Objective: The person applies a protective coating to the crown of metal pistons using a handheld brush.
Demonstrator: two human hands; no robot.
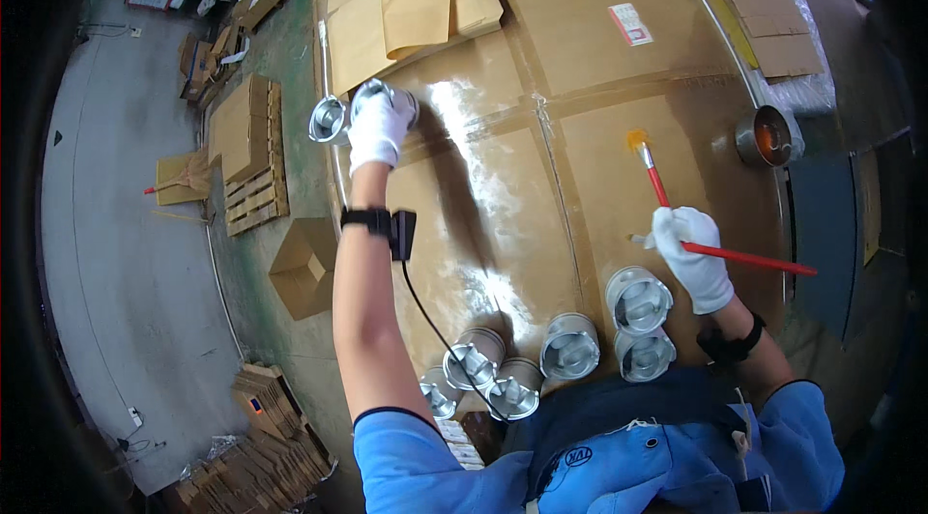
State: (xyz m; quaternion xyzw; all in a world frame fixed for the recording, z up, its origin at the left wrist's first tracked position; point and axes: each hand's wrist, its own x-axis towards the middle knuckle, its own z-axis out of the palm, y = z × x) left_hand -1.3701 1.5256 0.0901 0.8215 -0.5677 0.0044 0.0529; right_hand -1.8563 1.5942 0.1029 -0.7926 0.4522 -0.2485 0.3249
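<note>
My left hand (377, 132), in a white glove, reaches to the table's far left edge and grips a silvery metal piston (401, 105). Another piston (329, 119) stands right beside it. In its white glove, my right hand (694, 253) is closed on a red-handled paintbrush (657, 184), whose bristles meet an orange-stained spot on the cardboard. A second red handle (754, 258) crosses the same hand, with a pale tip showing on the other side. Along the near edge sit several more pistons (569, 348), two of them (639, 301) close together below my right hand.
Brown cardboard (619, 60) covers the table. A metal pot (764, 136) with orange liquid stands at the right edge. Brown paper envelopes (416, 7) lie at the far left, a small card (630, 24) farther right. An open box (303, 268) and wooden pallet (256, 200) occupy the floor.
</note>
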